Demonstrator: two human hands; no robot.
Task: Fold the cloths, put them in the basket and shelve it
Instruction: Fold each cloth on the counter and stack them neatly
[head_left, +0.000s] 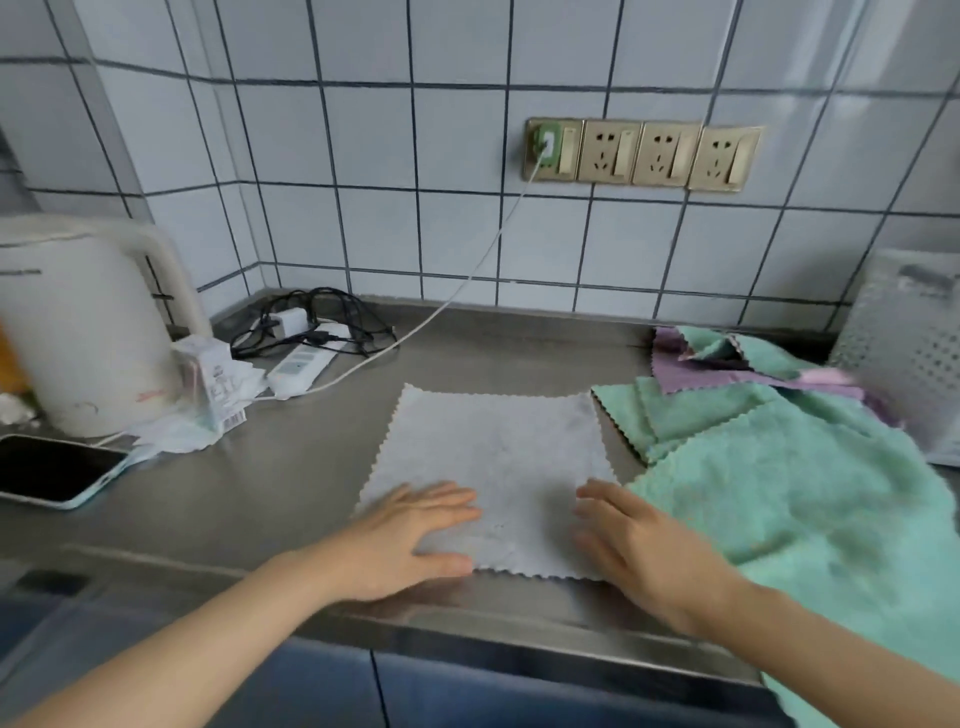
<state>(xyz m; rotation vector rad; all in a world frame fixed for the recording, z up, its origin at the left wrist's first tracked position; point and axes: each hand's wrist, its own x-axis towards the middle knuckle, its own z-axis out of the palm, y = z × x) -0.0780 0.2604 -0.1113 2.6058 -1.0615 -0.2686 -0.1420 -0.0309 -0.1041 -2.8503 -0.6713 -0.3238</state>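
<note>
One grey cloth (488, 467), square with zigzag-cut edges, lay flat and unfolded on a steel counter (291, 467), its near edge close to the counter's front lip. Two hands pressed on its near corners: the left hand (410, 535) and right hand (639, 540), both with fingers straight and slightly apart, gripping nothing. Just right of the grey cloth lay a fluffy heap of green cloths (779, 488), one hanging over the counter's front edge, with at least one purple cloth (691, 364) behind. A perforated metal basket (904, 353) stood right of that. Left of the grey cloth was bare counter, then one phone (52, 470) and one white kettle (83, 332)
</note>
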